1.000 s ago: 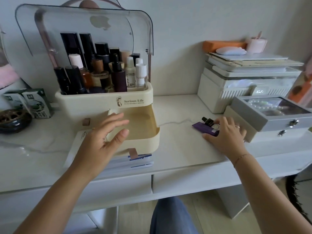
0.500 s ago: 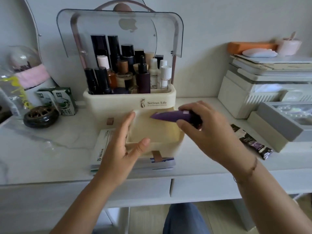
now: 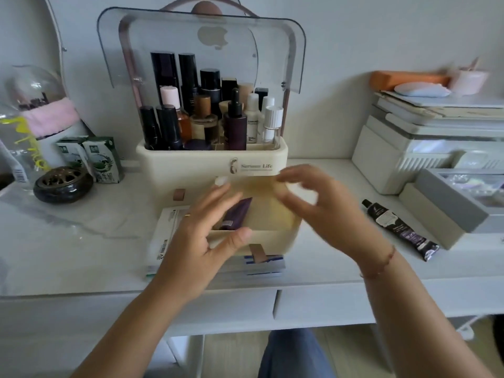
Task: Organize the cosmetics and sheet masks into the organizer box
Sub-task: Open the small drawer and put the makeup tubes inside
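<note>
The purple tube (image 3: 236, 215) is lying in the open drawer (image 3: 272, 236) of the box (image 3: 191, 170), its left edge hiding behind the left hand (image 3: 201, 236). That hand is spreading wide, thumb resting on the drawer's front wall. The right hand (image 3: 321, 208) is hovering over the drawer, badly blurred; its fingers are curling loosely, gripping nothing visible. Sheet masks (image 3: 166, 236) are lying under the drawer, mostly covered. A dark tube (image 3: 401, 230) is lying on the desk (image 3: 81, 255), well apart to the right.

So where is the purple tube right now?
Head view: the dark purple plastic tube lies in the left part of the pulled-out drawer of the cream plastic organizer, just right of the fingers of the left hand; the right hand hovers further right.
</note>
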